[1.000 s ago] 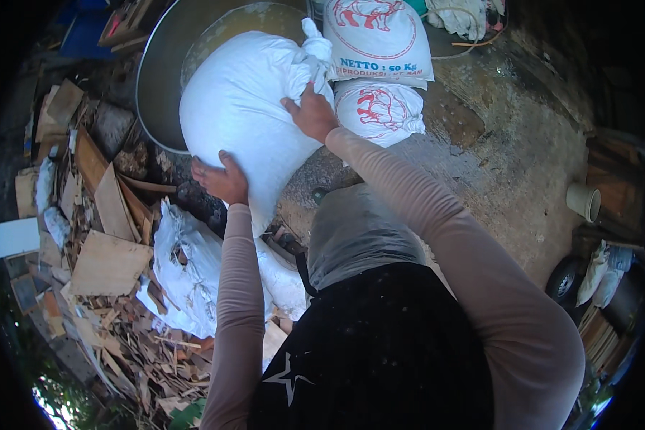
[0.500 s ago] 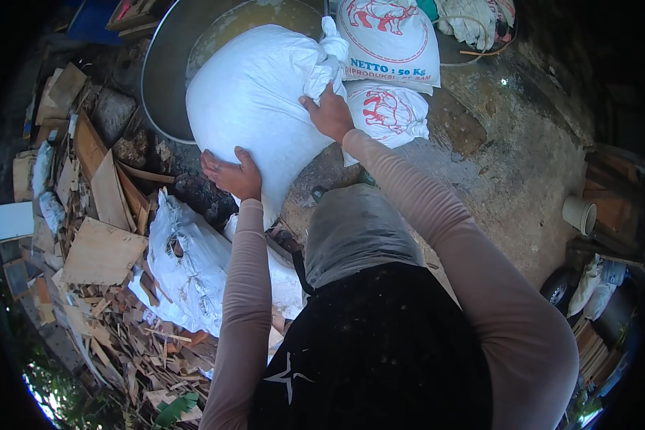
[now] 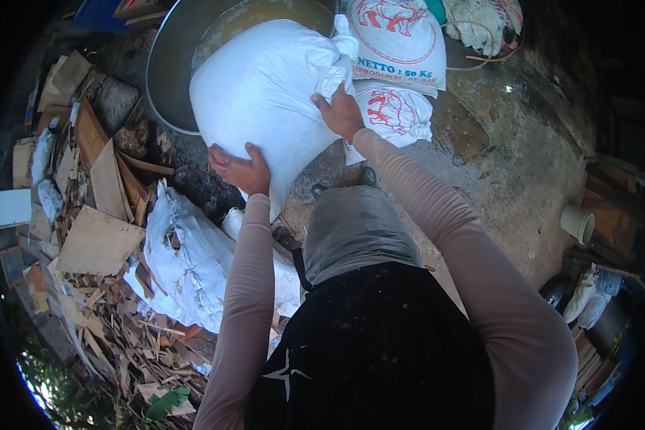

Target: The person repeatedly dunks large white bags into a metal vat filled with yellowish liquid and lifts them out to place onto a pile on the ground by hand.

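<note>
A large, full white sack stands in front of me, its upper part overlapping the near right side of a wide metal vat. Cloudy yellowish liquid shows inside the vat. My left hand lies against the sack's lower left side, thumb apart and fingers stretched over the cloth. At the right, my right hand grips the sack just below its gathered, twisted neck; some of those fingers are hidden. The sack's underside is partly out of sight.
Printed white sacks lie right of the vat. Scrap wood is heaped at the left, beside a torn white sack. A pale bucket stands far right on the concrete floor. My green-tipped footwear shows below the sack.
The view has shifted slightly, so the sack and both hands appear a little further right. Both hands keep the same places on the sack.
</note>
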Demonstrator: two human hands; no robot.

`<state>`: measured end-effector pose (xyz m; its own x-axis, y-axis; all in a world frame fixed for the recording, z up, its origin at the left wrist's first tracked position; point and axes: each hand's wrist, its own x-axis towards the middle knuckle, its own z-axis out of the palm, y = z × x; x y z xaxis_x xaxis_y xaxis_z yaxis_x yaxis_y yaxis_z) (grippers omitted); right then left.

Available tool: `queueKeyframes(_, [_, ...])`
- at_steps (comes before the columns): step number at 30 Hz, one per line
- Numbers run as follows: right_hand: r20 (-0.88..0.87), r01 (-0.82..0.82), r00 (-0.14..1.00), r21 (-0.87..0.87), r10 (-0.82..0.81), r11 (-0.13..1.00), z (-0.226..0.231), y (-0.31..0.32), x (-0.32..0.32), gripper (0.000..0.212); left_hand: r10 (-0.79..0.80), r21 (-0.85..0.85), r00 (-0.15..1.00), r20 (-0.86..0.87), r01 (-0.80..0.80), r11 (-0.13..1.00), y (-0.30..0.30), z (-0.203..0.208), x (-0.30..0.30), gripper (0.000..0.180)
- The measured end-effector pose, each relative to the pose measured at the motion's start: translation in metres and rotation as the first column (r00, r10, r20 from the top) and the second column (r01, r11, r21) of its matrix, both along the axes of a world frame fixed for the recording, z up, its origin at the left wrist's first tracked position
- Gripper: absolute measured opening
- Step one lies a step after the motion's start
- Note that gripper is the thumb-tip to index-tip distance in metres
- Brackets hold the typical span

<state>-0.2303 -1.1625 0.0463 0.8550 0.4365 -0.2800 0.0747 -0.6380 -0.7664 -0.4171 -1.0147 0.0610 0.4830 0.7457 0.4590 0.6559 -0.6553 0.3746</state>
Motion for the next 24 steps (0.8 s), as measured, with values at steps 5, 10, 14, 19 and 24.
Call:
queueKeyframes(5, [0.033, -0.005, 0.999, -0.029, 0.006, 1.000, -0.003, -0.005, 0.002, 0.094, -0.040, 0.000, 0.997, 0.059, 0.040, 0.999, -0.003, -0.004, 0.000, 0.077])
queueKeyframes(10, [0.030, -0.013, 0.999, -0.032, 0.014, 0.999, -0.004, -0.005, 0.002, 0.094, -0.025, -0.026, 0.997, 0.075, 0.027, 0.999, -0.003, -0.007, -0.001, 0.079])
queueKeyframes(14, [0.018, -0.022, 1.000, -0.059, 0.023, 0.998, -0.005, -0.006, 0.000, 0.094, -0.049, -0.024, 0.994, 0.098, 0.052, 0.998, -0.002, -0.009, -0.005, 0.080])
queueKeyframes(19, [0.010, -0.008, 1.000, -0.045, 0.009, 0.999, -0.004, -0.005, -0.001, 0.094, -0.050, -0.016, 0.995, 0.086, 0.052, 0.999, -0.002, -0.010, -0.006, 0.080])
queueKeyframes(24, [-0.036, -0.018, 0.999, -0.039, 0.017, 0.999, 0.001, -0.009, 0.003, 0.095, -0.046, -0.049, 0.996, 0.076, 0.050, 0.998, -0.006, -0.010, -0.005, 0.082])
